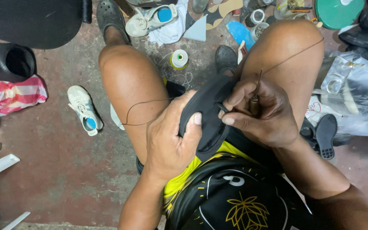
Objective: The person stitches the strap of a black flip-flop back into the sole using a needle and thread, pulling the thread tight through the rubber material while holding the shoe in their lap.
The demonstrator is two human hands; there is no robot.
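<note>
A black shoe rests between my knees, sole edge turned up. My left hand grips it from the left, thumb pressed on its rim. My right hand holds a stitching awl with a wooden handle against the shoe's edge, fingers closed around it. A dark thread loops from the shoe across my left thigh, and another length runs taut over my right knee.
On the red concrete floor lie a spool of thread, a white sneaker, another white sneaker, cut sole pieces, a clear plastic bag, a black sandal and a striped bag.
</note>
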